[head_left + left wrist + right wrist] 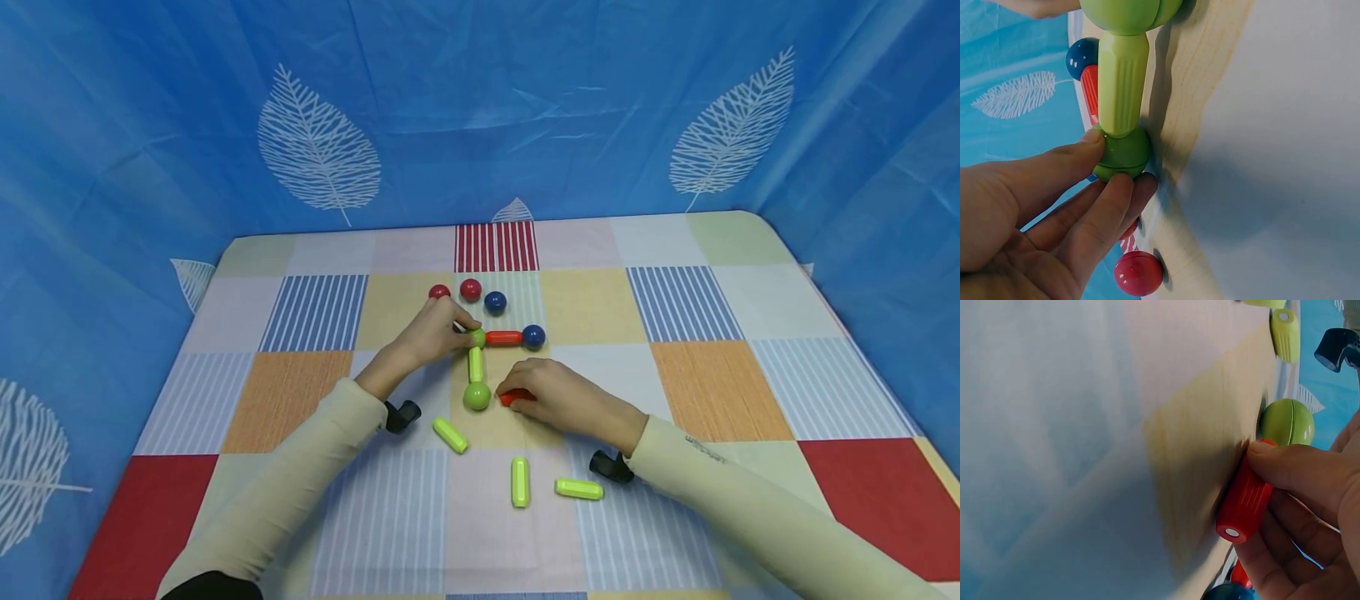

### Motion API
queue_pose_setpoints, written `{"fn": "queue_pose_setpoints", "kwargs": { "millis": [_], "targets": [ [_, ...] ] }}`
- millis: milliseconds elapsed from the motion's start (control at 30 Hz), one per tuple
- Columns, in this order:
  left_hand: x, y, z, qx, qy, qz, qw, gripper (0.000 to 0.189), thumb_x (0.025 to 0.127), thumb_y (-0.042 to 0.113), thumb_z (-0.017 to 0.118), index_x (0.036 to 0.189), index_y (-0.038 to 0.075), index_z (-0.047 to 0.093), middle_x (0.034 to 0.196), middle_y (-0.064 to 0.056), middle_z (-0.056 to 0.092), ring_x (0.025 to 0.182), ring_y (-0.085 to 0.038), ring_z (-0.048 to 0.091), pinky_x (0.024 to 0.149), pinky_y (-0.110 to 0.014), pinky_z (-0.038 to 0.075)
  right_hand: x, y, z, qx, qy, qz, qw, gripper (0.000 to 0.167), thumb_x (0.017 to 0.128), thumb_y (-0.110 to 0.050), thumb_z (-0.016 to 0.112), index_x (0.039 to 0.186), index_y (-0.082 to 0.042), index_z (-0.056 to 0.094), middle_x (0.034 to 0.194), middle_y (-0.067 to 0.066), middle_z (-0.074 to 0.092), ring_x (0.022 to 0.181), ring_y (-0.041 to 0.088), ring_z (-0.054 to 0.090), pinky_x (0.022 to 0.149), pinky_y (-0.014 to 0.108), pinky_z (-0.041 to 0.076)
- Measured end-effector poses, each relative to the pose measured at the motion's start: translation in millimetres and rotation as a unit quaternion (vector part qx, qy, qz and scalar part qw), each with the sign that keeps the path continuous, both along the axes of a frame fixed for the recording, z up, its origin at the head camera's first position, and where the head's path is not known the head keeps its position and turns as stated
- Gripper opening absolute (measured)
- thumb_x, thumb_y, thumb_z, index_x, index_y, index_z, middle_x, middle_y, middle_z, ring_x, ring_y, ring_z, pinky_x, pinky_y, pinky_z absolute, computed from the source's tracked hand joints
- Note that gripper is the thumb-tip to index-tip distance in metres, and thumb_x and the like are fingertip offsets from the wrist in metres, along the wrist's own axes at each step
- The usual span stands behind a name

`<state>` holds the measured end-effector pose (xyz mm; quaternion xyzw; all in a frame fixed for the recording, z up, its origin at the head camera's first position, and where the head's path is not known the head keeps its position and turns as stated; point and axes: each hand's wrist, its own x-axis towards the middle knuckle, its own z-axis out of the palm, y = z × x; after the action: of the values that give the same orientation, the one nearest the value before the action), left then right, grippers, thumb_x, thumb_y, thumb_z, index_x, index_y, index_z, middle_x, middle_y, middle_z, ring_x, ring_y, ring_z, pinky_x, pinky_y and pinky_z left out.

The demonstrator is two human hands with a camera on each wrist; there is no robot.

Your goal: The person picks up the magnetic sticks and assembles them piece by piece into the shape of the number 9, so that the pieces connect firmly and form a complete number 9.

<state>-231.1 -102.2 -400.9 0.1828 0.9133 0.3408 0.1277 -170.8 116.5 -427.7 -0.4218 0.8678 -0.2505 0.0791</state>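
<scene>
My left hand (429,335) pinches a green ball (1125,153) between thumb and fingertips. From that ball a light green rod (476,364) runs toward me to a second green ball (477,396). A red rod (503,337) extends rightward from the pinched ball and ends at a blue ball (534,337). My right hand (562,398) grips another red rod (1246,497) low over the cloth, just right of the nearer green ball. One end of this rod, with a pale round tip, faces the right wrist camera; its other end overlaps the green ball there.
Beyond the joined pieces lie two red balls (470,290) and a loose blue ball (495,302); the left hand partly covers one red ball. Closer to me are three loose light green rods (520,482). A blue curtain (480,108) stands behind the patchwork-covered table (697,300).
</scene>
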Motion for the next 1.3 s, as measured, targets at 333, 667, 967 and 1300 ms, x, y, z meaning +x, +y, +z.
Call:
{"fn": "queue_pose_setpoints", "kwargs": {
  "millis": [333, 667, 967, 1300],
  "targets": [
    [-0.4, 2.6, 1.8, -0.004, -0.003, 0.002, 1.0, 0.024, 0.085, 0.0, 0.074, 0.109, -0.005, 0.072, 0.11, -0.015, 0.071, 0.109, -0.025, 0.06, 0.077, -0.028, 0.053, -1.4, -7.7, 2.8, 0.001, -0.005, 0.0, 1.0, 0.018, 0.087, -0.005, 0.074, 0.105, -0.005, 0.075, 0.098, 0.002, 0.069, 0.091, 0.012, 0.062, 0.081, 0.03, 0.053],
    [-0.8, 2.1, 2.4, -0.011, -0.002, 0.001, 0.9999, 0.025, 0.086, 0.001, 0.074, 0.11, -0.004, 0.072, 0.11, -0.015, 0.071, 0.107, -0.025, 0.06, 0.076, -0.028, 0.053, -5.1, -10.8, 7.4, -0.008, -0.007, 0.001, 0.9999, 0.021, 0.085, -0.005, 0.075, 0.106, -0.004, 0.075, 0.097, 0.001, 0.07, 0.087, 0.011, 0.06, 0.078, 0.027, 0.052],
    [-0.4, 1.1, 1.7, -0.011, -0.011, 0.006, 0.9999, 0.025, 0.086, 0.001, 0.074, 0.11, -0.004, 0.072, 0.11, -0.015, 0.071, 0.106, -0.024, 0.062, 0.076, -0.028, 0.054, -3.2, -16.5, 7.3, 0.001, -0.013, -0.006, 0.9999, 0.021, 0.085, -0.004, 0.074, 0.106, -0.003, 0.075, 0.098, 0.003, 0.07, 0.089, 0.012, 0.061, 0.08, 0.029, 0.052],
    [-0.1, 0.0, 1.3, -0.003, -0.006, 0.0, 1.0, 0.026, 0.085, 0.002, 0.075, 0.11, -0.004, 0.072, 0.109, -0.015, 0.072, 0.106, -0.025, 0.062, 0.075, -0.028, 0.054, -3.9, -16.2, 8.4, 0.006, -0.011, -0.005, 0.9999, 0.02, 0.086, -0.006, 0.074, 0.106, -0.005, 0.075, 0.097, 0.0, 0.069, 0.087, 0.01, 0.06, 0.078, 0.027, 0.052]
  ]
}}
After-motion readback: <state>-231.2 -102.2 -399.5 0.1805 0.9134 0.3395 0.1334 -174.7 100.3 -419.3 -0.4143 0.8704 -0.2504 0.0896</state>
